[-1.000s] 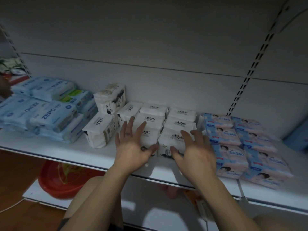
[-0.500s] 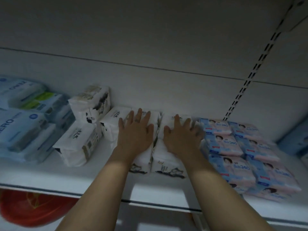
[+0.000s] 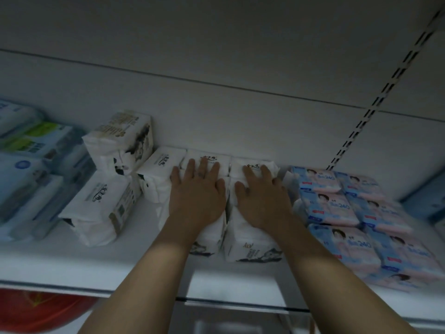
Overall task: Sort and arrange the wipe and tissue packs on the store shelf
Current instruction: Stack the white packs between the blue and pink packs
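Note:
Two rows of white tissue packs [image 3: 250, 242] run from the shelf's front to its back wall in the middle of the white shelf [image 3: 72, 263]. My left hand [image 3: 198, 189] lies flat on the left row with straight fingers. My right hand [image 3: 261, 192] presses flat on the right row beside it. Another white pack [image 3: 159, 174] leans at an angle against the left row. Further left, one white pack [image 3: 101, 206] lies on the shelf and a second [image 3: 122, 141] sits stacked behind it.
Pink-and-blue wipe packs [image 3: 342, 213] are stacked in two rows to the right, close to my right hand. Blue and green wipe packs [image 3: 26, 165] fill the left end. A slotted upright [image 3: 361, 126] runs up the back wall. A red basin [image 3: 36, 309] shows below the shelf.
Both hands slid from the front packs toward the back wall and now lie flat on the rows. The view has moved closer and to the right.

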A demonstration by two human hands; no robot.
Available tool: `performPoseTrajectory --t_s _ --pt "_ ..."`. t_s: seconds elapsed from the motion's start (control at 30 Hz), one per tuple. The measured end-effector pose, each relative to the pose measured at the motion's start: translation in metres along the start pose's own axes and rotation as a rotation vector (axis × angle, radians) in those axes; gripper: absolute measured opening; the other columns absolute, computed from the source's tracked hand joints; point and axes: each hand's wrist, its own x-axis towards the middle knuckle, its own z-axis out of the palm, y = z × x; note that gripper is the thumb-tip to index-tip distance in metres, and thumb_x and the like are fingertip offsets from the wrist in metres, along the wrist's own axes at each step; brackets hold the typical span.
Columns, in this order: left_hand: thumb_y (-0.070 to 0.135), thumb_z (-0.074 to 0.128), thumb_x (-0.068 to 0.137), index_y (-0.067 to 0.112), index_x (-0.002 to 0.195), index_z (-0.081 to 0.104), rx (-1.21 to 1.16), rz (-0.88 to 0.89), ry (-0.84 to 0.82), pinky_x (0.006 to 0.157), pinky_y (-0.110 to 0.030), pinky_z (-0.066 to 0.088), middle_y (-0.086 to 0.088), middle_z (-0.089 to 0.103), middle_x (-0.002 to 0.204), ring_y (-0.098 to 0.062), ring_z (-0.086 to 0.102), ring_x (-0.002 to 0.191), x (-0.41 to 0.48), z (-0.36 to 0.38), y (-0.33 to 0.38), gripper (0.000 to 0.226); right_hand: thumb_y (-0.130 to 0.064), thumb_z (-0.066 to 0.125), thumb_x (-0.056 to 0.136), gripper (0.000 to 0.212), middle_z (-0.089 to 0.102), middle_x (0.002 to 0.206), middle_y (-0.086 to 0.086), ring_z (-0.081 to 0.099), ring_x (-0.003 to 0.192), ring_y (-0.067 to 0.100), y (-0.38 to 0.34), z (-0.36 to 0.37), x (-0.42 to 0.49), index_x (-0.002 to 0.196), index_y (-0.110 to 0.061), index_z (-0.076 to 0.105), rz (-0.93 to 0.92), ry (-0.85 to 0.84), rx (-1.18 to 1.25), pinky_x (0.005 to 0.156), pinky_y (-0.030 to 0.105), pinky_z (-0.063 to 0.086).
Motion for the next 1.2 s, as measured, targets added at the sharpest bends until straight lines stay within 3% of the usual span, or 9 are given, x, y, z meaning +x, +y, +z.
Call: performPoseTrajectory --t_s 0.17,0.37,0.5,0.63,0.8,0.87,1.07,1.17,1.2 --pt "0.039 0.02 0.102 0.023 0.152 0.026 -0.039 0.032 0.096 0.12 -0.051 -0.002 -0.002 0.02 0.161 -0.021 0.012 0.149 0.004 0.001 0.001 0.053 -0.054 0.017 0.098 0.058 0.001 0.16 0.009 0.013 0.142 0.043 -0.005 -0.001 0.007 0.152 -0.033 0.009 0.037 -0.016 -0.043 0.116 0.051 0.01" --pt "0.034 0.035 0.091 0.018 0.128 0.061 -0.452 0.104 0.439 0.12 -0.047 0.012 -0.002 0.062 0.13 -0.02 0.054 0.125 -0.023 -0.025 -0.004 0.048 -0.052 0.017 0.1 0.058 0.004 0.161 0.007 0.003 0.146 0.038 -0.001 -0.026 -0.023 0.153 -0.031 0.01 0.014 0.088 -0.017 0.118 0.052 0.003" --pt "0.051 0.034 0.097 0.035 0.147 0.033 -0.308 0.058 0.176 0.12 -0.046 -0.001 0.003 0.026 0.158 -0.018 0.016 0.148 -0.068 -0.036 -0.017 0.053 -0.053 0.026 0.099 0.06 -0.002 0.162 0.002 -0.005 0.148 0.026 -0.003 -0.04 -0.091 0.153 -0.034 0.007 -0.1 0.112 0.055 0.12 0.046 -0.001" --pt "0.085 0.04 0.07 0.049 0.148 -0.011 -0.088 0.115 -0.141 0.12 -0.051 -0.003 0.018 -0.026 0.153 -0.014 -0.023 0.145 -0.098 -0.03 -0.034 0.099 -0.06 0.043 0.09 0.082 -0.013 0.16 0.009 -0.01 0.147 0.032 0.004 -0.015 -0.136 0.151 -0.037 -0.005 -0.092 0.004 -0.116 0.118 0.053 0.001" --pt "0.049 0.058 0.09 0.045 0.15 0.007 -0.157 0.142 -0.086 0.119 -0.038 0.019 0.012 -0.012 0.161 -0.017 -0.017 0.147 -0.104 -0.015 -0.04 0.079 -0.027 0.085 0.06 0.082 0.05 0.136 0.021 0.048 0.121 0.05 0.009 0.02 -0.12 0.136 -0.025 0.053 -0.062 0.139 -0.113 0.087 0.06 0.05" --pt "0.038 0.058 0.093 0.041 0.15 0.017 -0.229 0.147 -0.029 0.116 -0.034 0.023 0.01 -0.001 0.162 -0.017 -0.011 0.149 -0.102 -0.01 -0.04 0.071 -0.025 0.089 0.054 0.08 0.059 0.128 0.019 0.056 0.113 0.049 0.001 0.026 -0.112 0.128 -0.022 0.061 -0.057 0.169 -0.112 0.079 0.053 0.054" --pt "0.034 0.055 0.096 0.042 0.15 0.02 -0.207 0.134 0.026 0.112 -0.032 0.029 0.011 0.004 0.162 -0.016 -0.008 0.149 -0.098 -0.001 -0.041 0.065 -0.027 0.087 0.06 0.082 0.054 0.137 0.016 0.049 0.123 0.049 -0.005 0.032 -0.109 0.135 -0.024 0.055 -0.061 0.2 -0.085 0.087 0.047 0.052" --pt "0.034 0.054 0.097 0.041 0.15 0.018 -0.177 0.124 0.054 0.11 -0.034 0.032 0.01 0.003 0.162 -0.016 -0.009 0.149 -0.099 0.0 -0.038 0.065 -0.028 0.059 0.09 0.075 0.015 0.16 0.012 0.01 0.144 0.044 -0.002 0.025 -0.115 0.153 -0.032 0.017 -0.113 0.134 -0.077 0.113 0.049 0.024" --pt "0.036 0.054 0.096 0.04 0.151 0.018 -0.171 0.119 0.052 0.111 -0.035 0.031 0.009 0.002 0.162 -0.017 -0.009 0.149 -0.1 -0.001 -0.036 0.065 -0.032 0.062 0.086 0.078 0.018 0.159 0.013 0.014 0.144 0.044 -0.001 0.024 -0.119 0.152 -0.031 0.02 -0.113 0.135 -0.09 0.112 0.053 0.023"
